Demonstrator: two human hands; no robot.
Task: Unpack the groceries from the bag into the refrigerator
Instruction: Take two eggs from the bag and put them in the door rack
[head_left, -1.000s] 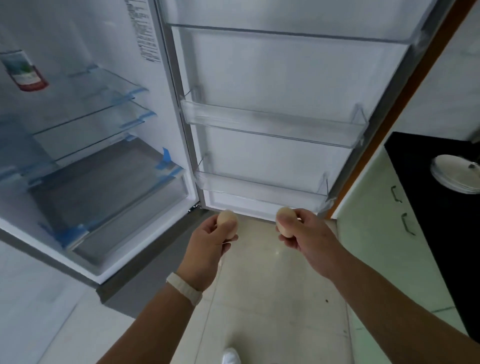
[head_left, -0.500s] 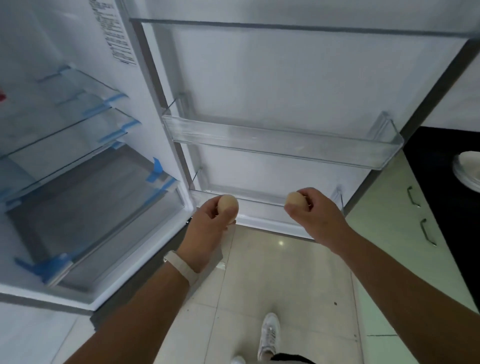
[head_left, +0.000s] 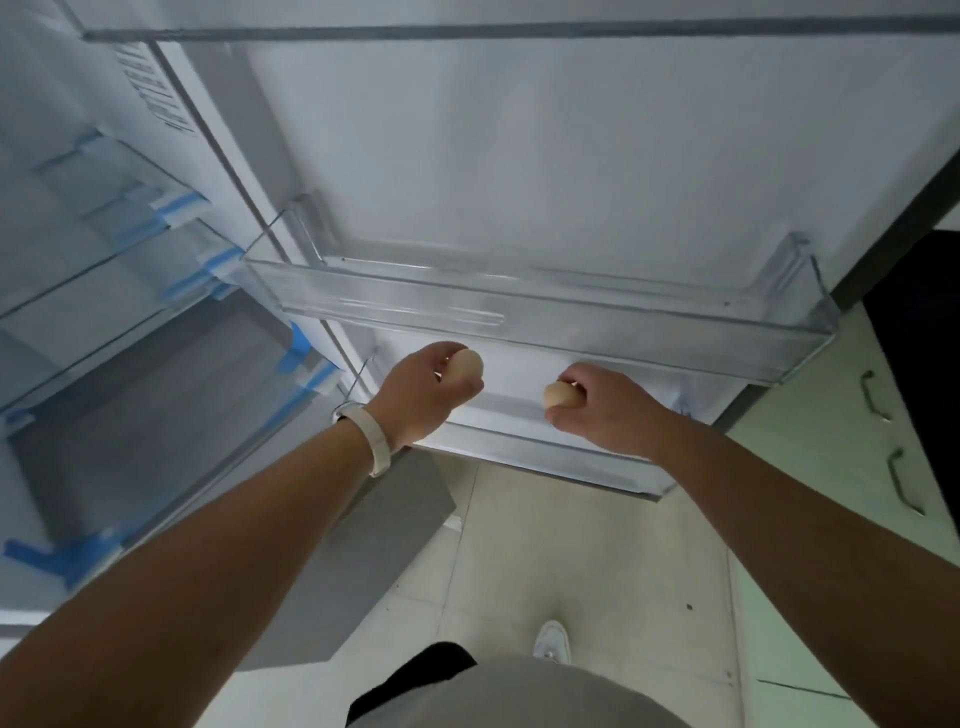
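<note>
Two eggs at the fridge door, neither set down yet.

On the shelves (head_left: 104, 291) at left no groceries show. The left hand (head_left: 415, 400) curls its fingers round the left egg (head_left: 466, 365), and the right egg (head_left: 558, 396) is pinched in the right hand (head_left: 610, 413). Both are held at the lower bin (head_left: 571, 460), just under the upper bin (head_left: 519, 322). Judging by this, unpacking has barely begun. The bag is out of view, so what remains cannot be told.
</note>
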